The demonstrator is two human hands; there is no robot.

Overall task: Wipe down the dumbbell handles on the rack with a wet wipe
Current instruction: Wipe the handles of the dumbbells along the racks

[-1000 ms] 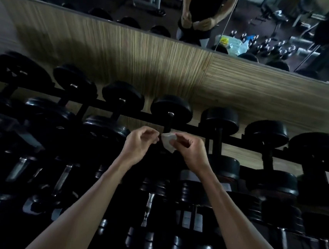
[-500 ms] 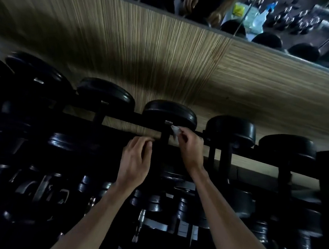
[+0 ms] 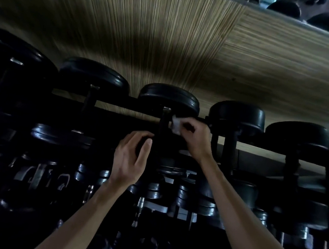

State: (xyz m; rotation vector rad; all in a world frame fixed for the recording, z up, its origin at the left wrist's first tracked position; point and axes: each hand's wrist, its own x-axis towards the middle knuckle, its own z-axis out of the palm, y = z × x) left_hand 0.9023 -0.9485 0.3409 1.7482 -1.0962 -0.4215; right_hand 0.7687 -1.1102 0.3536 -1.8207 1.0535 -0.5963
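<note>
Closer now — one wipe (image 3: 176, 125) on handle (image 3: 163, 124).

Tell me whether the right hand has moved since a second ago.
Yes. The right hand has carried the wipe from in front of the rack up to the dumbbell handle, just under its black end.

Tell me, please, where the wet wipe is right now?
In the head view, the wet wipe is pinched in the right hand, beside the top-row dumbbell handle near centre, just under its black head.

White crumpled wet wipe (image 3: 176, 125) touches the upright dark dumbbell handle (image 3: 163, 124).
</note>
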